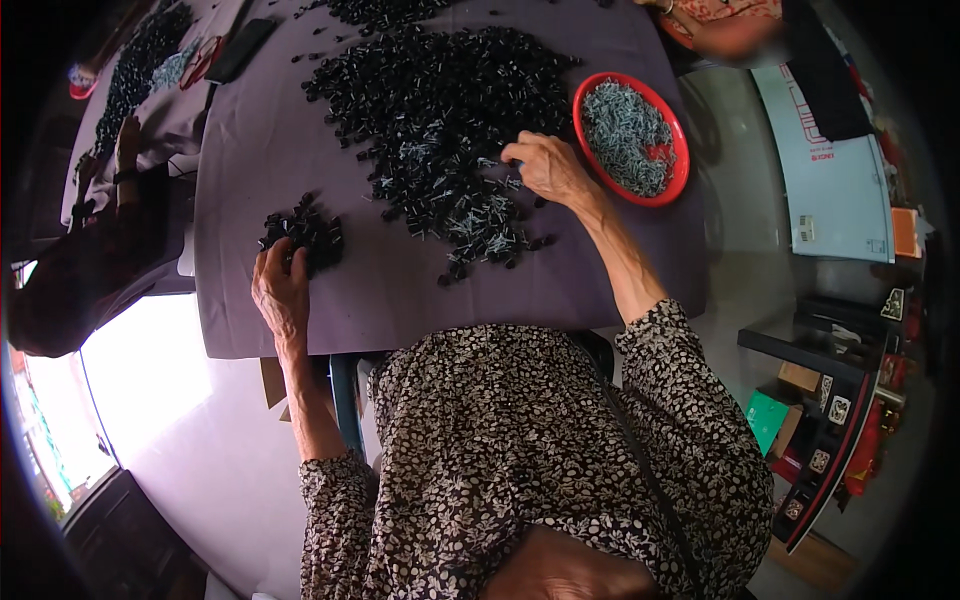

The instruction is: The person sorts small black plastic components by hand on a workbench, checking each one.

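A broad heap of small black parts point(440, 100) covers the middle of the table, with loose grey screws or pins point(485, 225) scattered over its near side. At the heap's right edge is my right hand point(550, 170), its fingers curled together in a pinch; whatever they hold is too small to name. My left hand point(282, 290) rests at the near side of a smaller pile of black parts point(308, 235). Its fingers bend inward and their tips are partly hidden among the parts. A red bowl point(681, 165) of grey screws or pins stands right of my right hand.
A purple-grey cloth covers the table point(270, 150). At the far left lie a dark phone point(243, 50) and red-framed glasses point(203, 60). Another person's arm point(128, 160) is beside a further black pile; a second person sits far right. A white box point(830, 190) stands beyond the right edge.
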The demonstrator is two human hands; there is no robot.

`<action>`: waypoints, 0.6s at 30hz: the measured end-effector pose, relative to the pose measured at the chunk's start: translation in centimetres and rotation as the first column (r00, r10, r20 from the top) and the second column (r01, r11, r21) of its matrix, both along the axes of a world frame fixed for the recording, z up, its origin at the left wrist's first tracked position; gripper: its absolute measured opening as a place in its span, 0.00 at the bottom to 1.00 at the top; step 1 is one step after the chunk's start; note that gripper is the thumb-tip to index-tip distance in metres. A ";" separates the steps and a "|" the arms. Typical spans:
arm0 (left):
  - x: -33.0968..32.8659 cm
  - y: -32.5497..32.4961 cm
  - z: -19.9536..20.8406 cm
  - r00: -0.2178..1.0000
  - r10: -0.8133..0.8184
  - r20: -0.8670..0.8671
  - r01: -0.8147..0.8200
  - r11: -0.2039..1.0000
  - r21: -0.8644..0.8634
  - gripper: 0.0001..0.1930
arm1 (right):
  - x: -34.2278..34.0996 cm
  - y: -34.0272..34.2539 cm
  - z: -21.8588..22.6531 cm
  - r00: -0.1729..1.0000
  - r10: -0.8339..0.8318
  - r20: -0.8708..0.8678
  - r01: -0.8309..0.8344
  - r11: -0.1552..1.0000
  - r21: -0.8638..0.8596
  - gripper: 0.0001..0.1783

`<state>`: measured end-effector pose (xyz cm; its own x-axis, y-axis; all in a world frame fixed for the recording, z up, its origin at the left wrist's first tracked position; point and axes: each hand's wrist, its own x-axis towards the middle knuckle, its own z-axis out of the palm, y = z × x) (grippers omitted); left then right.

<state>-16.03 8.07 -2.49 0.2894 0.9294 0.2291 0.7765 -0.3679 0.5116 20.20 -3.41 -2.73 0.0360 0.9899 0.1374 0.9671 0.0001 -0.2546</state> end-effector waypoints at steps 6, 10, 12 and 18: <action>0.4 -0.8 1.3 0.999 -0.004 0.036 0.004 1.000 -0.001 0.11 | 1.0 0.5 0.0 0.997 -0.042 -0.059 0.048 0.993 0.103 0.17; 2.7 -1.4 2.1 0.988 -0.105 0.112 0.104 0.994 0.008 0.11 | -0.5 2.2 0.6 0.978 0.039 0.203 -0.061 0.992 0.106 0.19; 3.1 -1.8 2.0 0.981 -0.115 0.159 0.118 0.993 -0.012 0.11 | 0.0 2.0 0.3 0.988 0.150 0.023 -0.151 0.988 0.038 0.18; 3.5 -3.2 2.2 0.959 -0.154 0.238 0.179 0.980 -0.090 0.09 | 3.2 0.0 1.3 0.954 -0.090 -0.287 0.109 0.993 0.052 0.17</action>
<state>-12.48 4.86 -0.32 0.3940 0.8957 0.2063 0.5668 -0.4135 0.7126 23.36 -3.42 -1.47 0.1808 0.9682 0.1729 0.8510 -0.0659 -0.5211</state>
